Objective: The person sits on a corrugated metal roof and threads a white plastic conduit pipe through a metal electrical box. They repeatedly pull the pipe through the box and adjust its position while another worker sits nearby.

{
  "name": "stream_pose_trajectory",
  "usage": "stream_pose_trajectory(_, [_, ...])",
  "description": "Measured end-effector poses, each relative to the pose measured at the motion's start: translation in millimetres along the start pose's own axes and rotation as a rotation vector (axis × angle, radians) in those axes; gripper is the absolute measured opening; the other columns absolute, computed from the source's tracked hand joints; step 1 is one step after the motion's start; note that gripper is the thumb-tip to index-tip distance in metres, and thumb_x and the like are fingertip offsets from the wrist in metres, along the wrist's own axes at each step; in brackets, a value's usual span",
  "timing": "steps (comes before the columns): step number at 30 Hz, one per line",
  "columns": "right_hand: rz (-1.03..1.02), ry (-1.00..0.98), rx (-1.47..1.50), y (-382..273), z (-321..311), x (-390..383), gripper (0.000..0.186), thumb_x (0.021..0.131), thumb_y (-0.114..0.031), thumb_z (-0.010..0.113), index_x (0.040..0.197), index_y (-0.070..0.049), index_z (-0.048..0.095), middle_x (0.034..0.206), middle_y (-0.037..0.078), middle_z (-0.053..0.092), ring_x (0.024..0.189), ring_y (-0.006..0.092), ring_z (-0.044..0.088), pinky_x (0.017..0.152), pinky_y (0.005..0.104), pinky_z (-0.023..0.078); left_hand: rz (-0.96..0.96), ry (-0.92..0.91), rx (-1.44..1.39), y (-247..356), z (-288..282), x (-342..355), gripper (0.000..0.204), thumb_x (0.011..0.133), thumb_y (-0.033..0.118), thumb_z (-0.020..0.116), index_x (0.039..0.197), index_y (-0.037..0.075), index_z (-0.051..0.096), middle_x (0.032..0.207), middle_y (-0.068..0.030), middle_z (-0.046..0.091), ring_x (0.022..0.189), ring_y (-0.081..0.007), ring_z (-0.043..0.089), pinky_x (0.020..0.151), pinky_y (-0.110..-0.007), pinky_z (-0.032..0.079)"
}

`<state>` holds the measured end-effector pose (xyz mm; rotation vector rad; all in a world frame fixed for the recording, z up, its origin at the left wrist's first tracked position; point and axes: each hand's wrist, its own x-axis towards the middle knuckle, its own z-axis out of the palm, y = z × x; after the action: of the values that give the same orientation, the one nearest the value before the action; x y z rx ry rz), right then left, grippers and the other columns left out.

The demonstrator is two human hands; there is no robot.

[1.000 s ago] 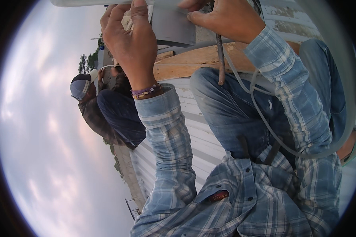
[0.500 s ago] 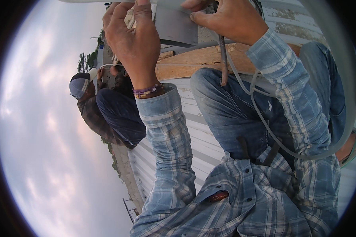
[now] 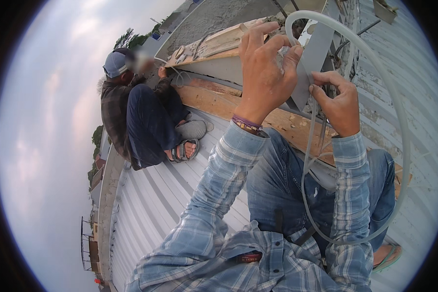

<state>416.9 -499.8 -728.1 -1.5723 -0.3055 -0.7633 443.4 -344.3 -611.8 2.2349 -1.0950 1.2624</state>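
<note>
A clear flexible hose point(image 3: 404, 131) makes a big loop in front of me, over my right arm and down across my lap. My left hand point(image 3: 267, 73) pinches its upper part between thumb and forefinger, the other fingers raised and bent. Lower and to the right, my right hand point(image 3: 339, 101) has thumb and forefinger closed on a thinner-looking stretch of the same hose. Right behind both hands stands a smooth grey panel point(image 3: 321, 36). A thin dark rod point(image 3: 322, 131) hangs beneath my right hand.
A co-worker point(image 3: 126, 107) crouches at the left on the ribbed metal roof point(image 3: 175, 190), near a thin pale tube. Wooden planks point(image 3: 209, 101) run along a rough cement ledge point(image 3: 204, 29) ahead. Sky and a roof edge lie beyond on the left.
The view has swung, so hands, hose loop and co-worker appear lower and more of the ledge shows. Both hands now sit closer together, at the hose in front of the grey panel.
</note>
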Motion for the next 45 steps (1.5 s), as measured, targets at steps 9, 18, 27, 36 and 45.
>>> stream_pose_trajectory(9, [0.318,-0.043,0.795,-15,-85,-50,0.059,0.109,-0.054,0.042,0.12,-0.003,0.069,0.104,0.012,0.07,0.105,0.0259,0.065,0.102,0.0467,0.049,-0.145,0.095,-0.125,7,16,2,0.012,0.083,0.015,0.076,0.091,0.006,0.076,0.126,-0.0176,0.059,0.132,-0.041,0.045,0.11,-0.054,0.033])
stream_pose_trajectory(18, [0.307,-0.881,1.1,-115,-177,-164,0.037,0.104,-0.035,0.058,0.113,0.0,0.06,0.078,0.008,0.07,0.063,0.0234,0.067,0.061,0.0375,0.059,-0.198,0.132,-0.154,11,16,4,0.018,0.084,0.016,0.075,0.095,0.002,0.074,0.126,-0.0212,0.058,0.13,-0.0409,0.045,0.112,-0.056,0.028])
stream_pose_trajectory(27, [0.013,0.108,1.543,-138,-175,-70,0.02,0.113,-0.022,0.037,0.099,-0.009,0.039,0.063,0.006,0.039,0.05,0.0144,0.04,0.042,0.0285,0.054,-0.011,-0.01,-0.919,104,-33,-48,0.053,0.084,0.038,0.078,0.12,0.003,0.061,0.115,-0.0154,0.058,0.106,-0.0347,0.055,0.089,-0.046,0.044])
stream_pose_trajectory(36, [0.104,0.277,1.715,-115,-160,-23,0.02,0.113,-0.021,0.035,0.097,-0.011,0.039,0.068,0.003,0.035,0.052,0.0125,0.038,0.048,0.0262,0.047,-0.38,-0.768,-1.54,138,-32,-131,0.033,0.109,0.035,0.052,0.116,0.003,0.058,0.077,-0.0097,0.06,0.069,-0.0239,0.062,0.066,-0.037,0.048])
stream_pose_trajectory(45, [0.065,0.551,1.698,-103,-217,-6,0.014,0.108,-0.005,0.041,0.095,0.0,0.046,0.066,0.004,0.038,0.055,0.013,0.04,0.051,0.0271,0.048,-0.629,-0.859,-1.145,63,-88,-170,0.034,0.106,0.033,0.059,0.114,0.001,0.068,0.083,-0.0086,0.066,0.07,-0.0175,0.064,0.066,-0.03,0.051])
